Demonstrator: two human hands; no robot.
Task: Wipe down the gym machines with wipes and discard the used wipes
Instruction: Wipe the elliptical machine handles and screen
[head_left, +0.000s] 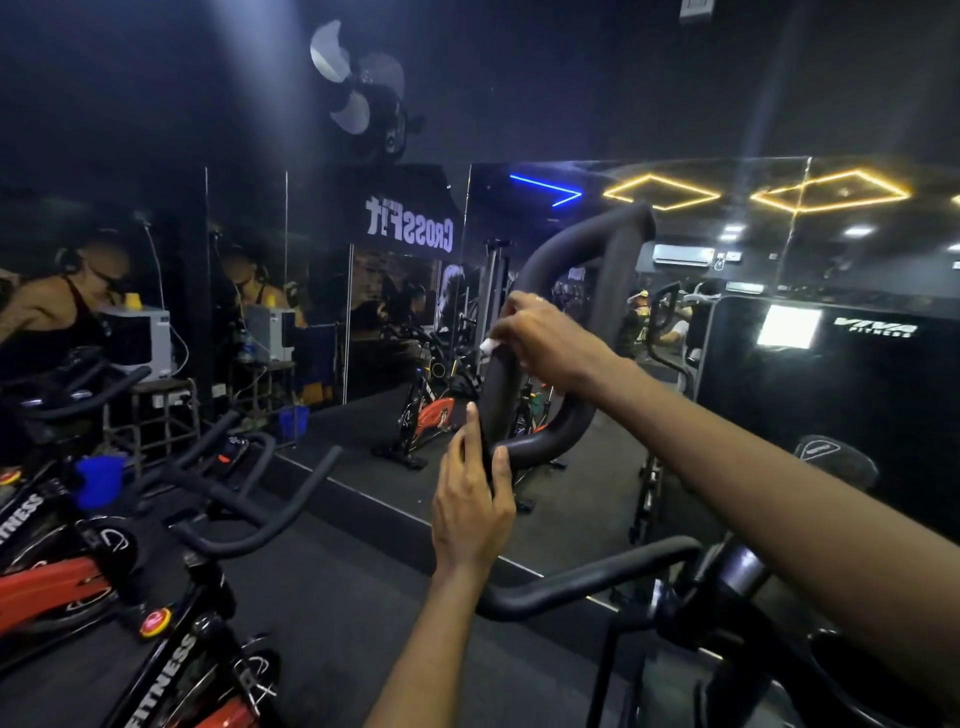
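Note:
A black padded loop handle (566, 249) of a gym machine rises in the centre of the view. My left hand (472, 499) grips the lower left bend of the loop, thumb and fingers on either side. Above it, my right hand (545, 343) presses a small white wipe (488, 345) against the loop's left side; only a corner of the wipe shows past the fingers. A second black handlebar (582, 582) of the same machine runs low across the front.
Red and black spin bikes (156, 571) stand close on the left. A mirror wall (405, 291) runs straight ahead, reflecting bikes and a person. A dark console marked VIVA FITNESS (831, 364) fills the right. A wall fan (358, 93) hangs above.

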